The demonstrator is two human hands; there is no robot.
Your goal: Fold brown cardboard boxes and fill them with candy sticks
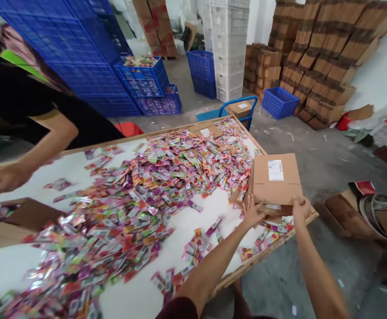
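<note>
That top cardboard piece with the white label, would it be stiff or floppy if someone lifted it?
The flattened box is probably fairly stiff, as it looks flat with only the right hand pinching its near corner. It may flex along the crease below the label. Being thin for its width, it's likely light.

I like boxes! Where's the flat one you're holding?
In the head view, the flattened cardboard box is right of centre, at a corner of the table, beside the packets, its edge in your right hand.
</note>
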